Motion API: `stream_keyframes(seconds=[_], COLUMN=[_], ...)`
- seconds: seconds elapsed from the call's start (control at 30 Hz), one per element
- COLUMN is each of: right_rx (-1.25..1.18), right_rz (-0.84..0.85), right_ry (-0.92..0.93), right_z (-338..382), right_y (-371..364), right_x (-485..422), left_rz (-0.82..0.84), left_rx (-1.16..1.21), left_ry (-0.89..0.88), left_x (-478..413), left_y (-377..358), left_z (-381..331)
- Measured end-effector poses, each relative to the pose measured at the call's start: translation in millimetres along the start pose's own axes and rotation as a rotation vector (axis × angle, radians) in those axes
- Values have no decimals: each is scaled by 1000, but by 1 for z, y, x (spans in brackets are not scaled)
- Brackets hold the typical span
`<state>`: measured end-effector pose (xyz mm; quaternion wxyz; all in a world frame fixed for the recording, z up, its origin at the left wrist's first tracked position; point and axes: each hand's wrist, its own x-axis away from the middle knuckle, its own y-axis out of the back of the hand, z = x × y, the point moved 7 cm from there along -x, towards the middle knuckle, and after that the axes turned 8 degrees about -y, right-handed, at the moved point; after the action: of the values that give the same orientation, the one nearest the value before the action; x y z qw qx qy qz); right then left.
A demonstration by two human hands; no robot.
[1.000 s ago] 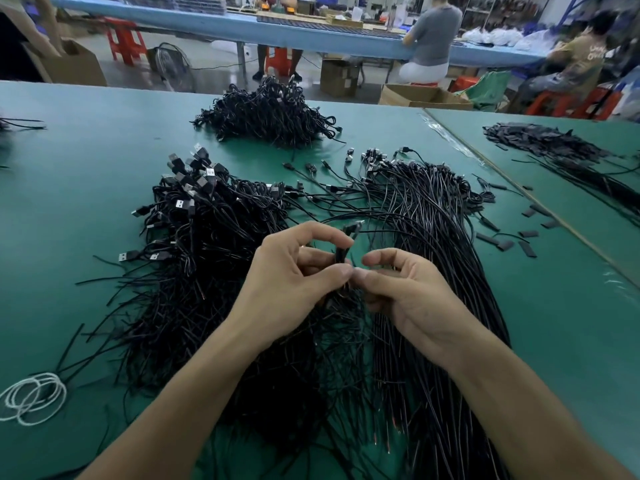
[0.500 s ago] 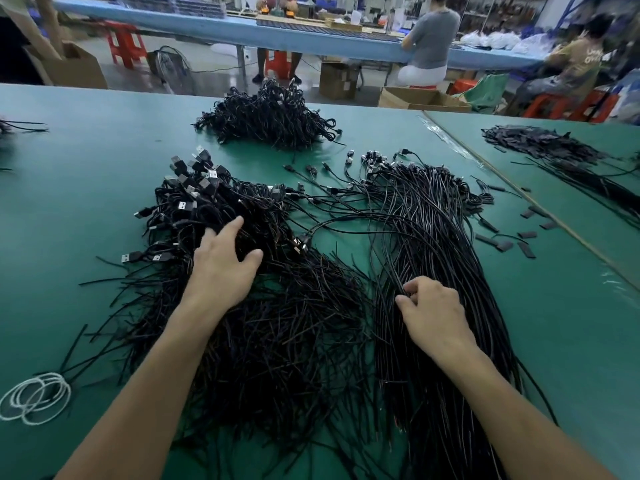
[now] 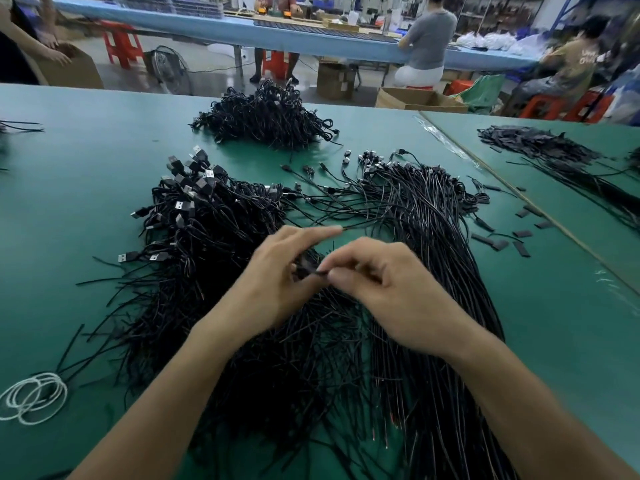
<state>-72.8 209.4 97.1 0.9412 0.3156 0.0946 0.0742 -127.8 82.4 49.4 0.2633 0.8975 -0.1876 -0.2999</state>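
1. A flat green table (image 3: 86,237) fills most of the view. On it lies a wide heap of black cables with USB plugs (image 3: 201,216), the plugs bunched at its far left end.
2. Far beyond the heap, across a strip of grey floor, runs a long blue workbench (image 3: 311,39). A person in a grey top (image 3: 429,36) sits at it, with red plastic stools (image 3: 121,43), brown cardboard boxes (image 3: 336,81) and a floor fan (image 3: 169,71) nearby.
3. Just beyond the heap sits a tangled mound of black cables (image 3: 266,119), apart from it.
4. Right of the heap and touching it, a long bundle of straight black cables (image 3: 433,220) runs toward the viewer.
5. Further right of the heap, small flat black strips (image 3: 498,242) are scattered near the seam to a second green table (image 3: 571,209), which carries a dark pile of strips (image 3: 533,143).
6. Left of the heap's near end lies a coil of thin white loops (image 3: 33,398).
7. Over the heap's right edge, the left hand (image 3: 277,282) and right hand (image 3: 391,289) meet. Both pinch a short black cable piece (image 3: 308,270) between thumb and fingertips, held just above the heap; blur hides its detail.
8. Both forearms cross the heap's near side and hide the cables beneath them.
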Motion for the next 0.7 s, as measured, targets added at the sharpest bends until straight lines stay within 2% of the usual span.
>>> stream_keyframes(seconds=[0.07,0.13,0.23,0.37,0.43,0.5,0.57,0.6,0.7], right_rx=[-13,-9,74,360,470,605,726,728,475], right_rz=[108,69,-193,-504,-533,-412,-245,-170,-19], right_ry=[66,77,3,-207,-376,-532,-558,-503,-176], right_z=[15,15,-5,-50,-76,-96,-100,-96,-56], right_y=[-11,-7,20,58,72,73,62,52,19], right_x=[6,6,2,2,5,5,4,2,-3], left_rz=[13,-104,-373,-698,-776,-744,-639,-576,-396], left_rx=[-1,9,26,64,49,-49,-161,-211,-350], left_ry=[-77,-8,217,186,182,155,117,100,56], left_x=[-1,0,5,17,21,19,14,11,6], left_y=[-7,0,26,66,78,80,72,66,48], left_z=[-6,2,21,24,24,17,7,1,-14])
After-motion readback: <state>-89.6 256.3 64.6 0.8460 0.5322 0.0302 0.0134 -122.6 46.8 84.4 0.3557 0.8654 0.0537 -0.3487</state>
